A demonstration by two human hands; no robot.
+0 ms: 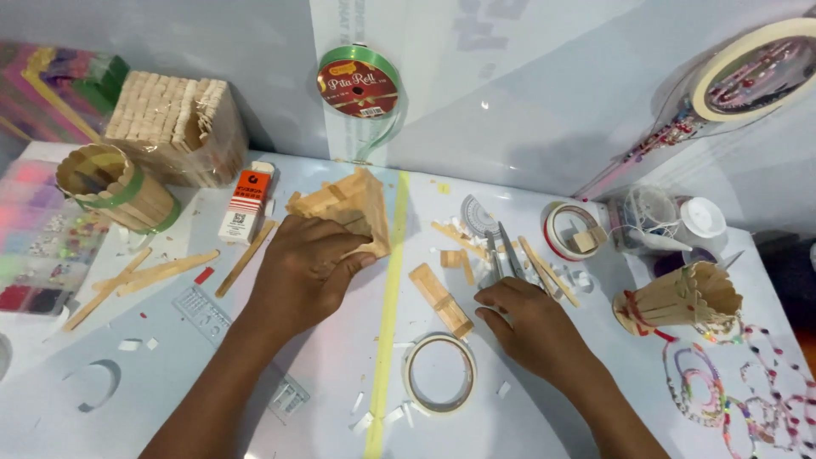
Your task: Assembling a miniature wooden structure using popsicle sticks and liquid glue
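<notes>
**Left hand on the stick house, right hand at the small joined piece**

The white surface [544, 255] carries everything, split down the middle by a yellow-green strip [389, 297] running from the far wall toward the viewer.

The largest worked piece is the little house of craft sticks [353, 208], lying just left of that strip with its long axis tilted from upper left to lower right. The left hand [302, 276] comes at it from below: its grip is clenched around the house's lower edge, thumb toward the strip, fingers over the near face.

Right of the strip lies a short joined block of sticks [440, 299], long axis running from upper left to lower right, apart from the house and between the two hands. The right hand [531, 327] is the nearer one; it rests just to the block's right, fingers curled down onto the surface. Whether its grip is closed on anything I cannot tell; the fingertips seem to touch a pair of metal tweezers [503, 253] whose points aim away from the viewer.

A tape ring [439, 374] lies flat just below the block, near the right hand's wrist side. Loose sticks [548, 274] lie beyond the tweezers.

Farther off: a bundle of sticks [174, 123] and a round stick holder [115, 187] at far left, a stick cup [680, 302] at right.
</notes>
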